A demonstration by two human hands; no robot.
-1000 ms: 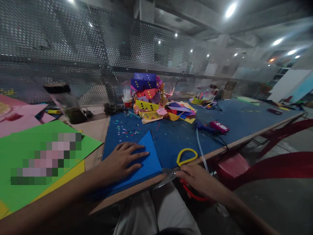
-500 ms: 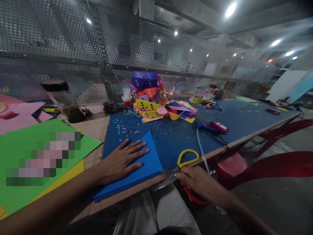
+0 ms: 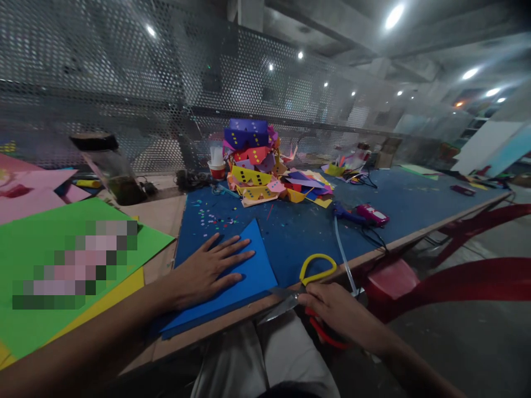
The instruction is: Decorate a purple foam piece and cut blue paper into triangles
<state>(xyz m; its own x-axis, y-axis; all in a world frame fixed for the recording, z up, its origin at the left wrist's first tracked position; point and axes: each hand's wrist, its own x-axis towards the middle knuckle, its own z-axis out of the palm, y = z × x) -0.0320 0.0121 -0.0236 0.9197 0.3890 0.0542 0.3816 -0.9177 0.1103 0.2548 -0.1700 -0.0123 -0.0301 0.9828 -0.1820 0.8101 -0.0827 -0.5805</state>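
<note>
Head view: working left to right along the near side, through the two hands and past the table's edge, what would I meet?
Green paper → left hand resting on blue paper → scissors gripped in the right hand → red chair.

A bare stretch of blue worktop [image 3: 298, 237] lies open between a sheet of blue paper [image 3: 261, 271] and a glue gun [image 3: 349, 215], room enough for a hand to pass low toward the back, where a pile of paper cutouts [image 3: 251, 177] blocks the way before a perforated screen [image 3: 182, 105]. At the near edge, spread scissors [image 3: 287, 304] in the right grip [image 3: 329, 307] bar the paper's corner; the glue gun's clear stick [image 3: 342, 249] juts over the edge beyond. The left grip [image 3: 209, 272], fingers fanned flat, covers the paper's middle. A jar [image 3: 120, 177] hems in the rear left; a red chair [image 3: 464, 279] crowds the right edge.
</note>
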